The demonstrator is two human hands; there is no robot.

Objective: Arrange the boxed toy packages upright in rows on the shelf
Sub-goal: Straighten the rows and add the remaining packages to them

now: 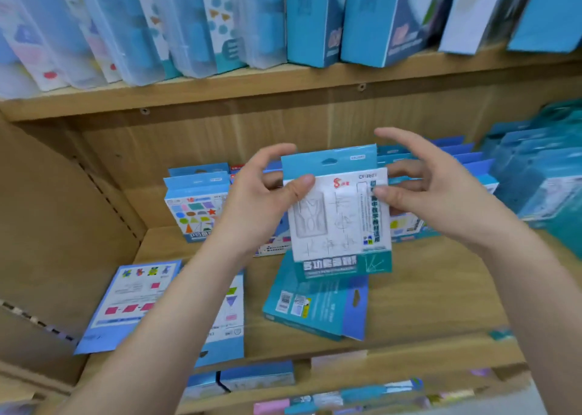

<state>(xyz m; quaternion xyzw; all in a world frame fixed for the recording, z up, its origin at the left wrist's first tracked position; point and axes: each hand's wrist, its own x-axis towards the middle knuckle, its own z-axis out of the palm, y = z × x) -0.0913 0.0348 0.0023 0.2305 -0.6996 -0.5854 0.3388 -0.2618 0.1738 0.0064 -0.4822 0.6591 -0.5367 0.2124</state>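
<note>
1. While I had the toy package point(340, 219) up in front of me, above the shelf board point(425, 288) and not on it yet, my left hand point(255, 200) pinched its left edge, thumb on the front and fingers behind. My right hand point(441, 200) pinched the right edge the same way, index finger lifted clear. The head camera was the only view, so that's all I've got.
2. Biggest risk imo: setting it down on the teal box point(315, 304) that lay flat right underneath. Land on that and it'd tip instead of standing.
3. Next one: the standing row point(466, 158) behind my right hand looked tightly packed. Shoving in carelessly could've toppled those like dominoes.
4. The grip was just thumbs and fingertips on a smooth-looking face, so letting one hand go early could've meant a slip.
5. Surface: a light wooden board, with blue packages point(132, 301) flat at the front left and shape-printed boxes point(196, 206) standing at the back left.
6. Room: a wooden shelving unit, with tall blue boxes point(315, 21) leaning on the shelf above, a teal stack point(541, 178) at the right and more packages point(258, 378) on the shelf below.
</note>
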